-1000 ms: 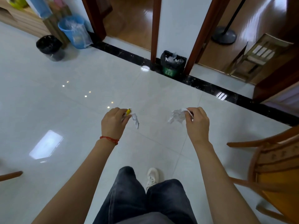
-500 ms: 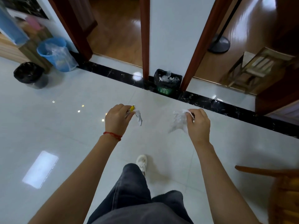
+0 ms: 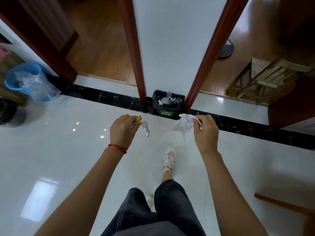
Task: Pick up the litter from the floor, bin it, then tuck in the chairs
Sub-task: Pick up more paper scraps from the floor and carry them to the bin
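Observation:
My left hand [image 3: 123, 131] pinches a small yellow-and-white wrapper [image 3: 144, 126] that dangles from its fingertips. My right hand [image 3: 205, 131] is closed on a crumpled white tissue [image 3: 185, 123]. Both hands are held out over the white tiled floor, a short way in front of a small black-lined green bin [image 3: 167, 103] that stands against the white pillar between two doorways. The bin holds several pieces of white paper. One wooden chair arm [image 3: 279, 204] shows at the lower right edge.
A blue bucket [image 3: 25, 80] with a clear bag and a black bin [image 3: 6, 111] stand at the far left. A folding wooden stool [image 3: 265, 79] and a fan base [image 3: 226, 48] sit beyond the right doorway. My white shoe [image 3: 168, 159] steps forward on the tiles.
I have walked closer to the green bin, which now looms just ahead of my hands. Both hands keep hold of their litter. The chair has slipped mostly out of view at right.

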Tool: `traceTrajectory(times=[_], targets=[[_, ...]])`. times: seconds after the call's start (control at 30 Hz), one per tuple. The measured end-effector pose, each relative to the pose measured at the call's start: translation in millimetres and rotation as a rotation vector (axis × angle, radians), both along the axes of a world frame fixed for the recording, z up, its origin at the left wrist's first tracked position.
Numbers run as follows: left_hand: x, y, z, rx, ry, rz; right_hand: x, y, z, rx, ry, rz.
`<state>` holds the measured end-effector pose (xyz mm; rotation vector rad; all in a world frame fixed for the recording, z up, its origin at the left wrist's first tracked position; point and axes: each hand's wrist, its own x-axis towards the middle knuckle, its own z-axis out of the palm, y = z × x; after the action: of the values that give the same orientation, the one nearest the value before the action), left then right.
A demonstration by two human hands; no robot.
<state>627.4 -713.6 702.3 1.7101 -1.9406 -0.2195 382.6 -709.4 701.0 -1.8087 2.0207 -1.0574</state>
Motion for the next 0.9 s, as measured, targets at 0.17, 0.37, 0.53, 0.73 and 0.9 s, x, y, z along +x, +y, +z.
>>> traceTrajectory(times=[0.17,0.37,0.53,0.73,0.9], targets=[[-27,-95,-10,0.031,0.014,-0.006,-24,-96,-15,0.032,-0.009,0.007],[-50,-185,-16,0.078,0.027,-0.005,-47,-190,-21,0.103,-0.024,0.031],[-64,-243,-37,0.112,0.028,-0.048,-53,-241,-44,0.143,-0.045,0.017],[-81,-307,-107,0.174,0.041,-0.104,-65,-288,-102,0.143,-0.076,-0.083],[-95,-346,-175,0.233,0.046,-0.15,-69,-310,-163,0.192,-0.085,-0.109]])
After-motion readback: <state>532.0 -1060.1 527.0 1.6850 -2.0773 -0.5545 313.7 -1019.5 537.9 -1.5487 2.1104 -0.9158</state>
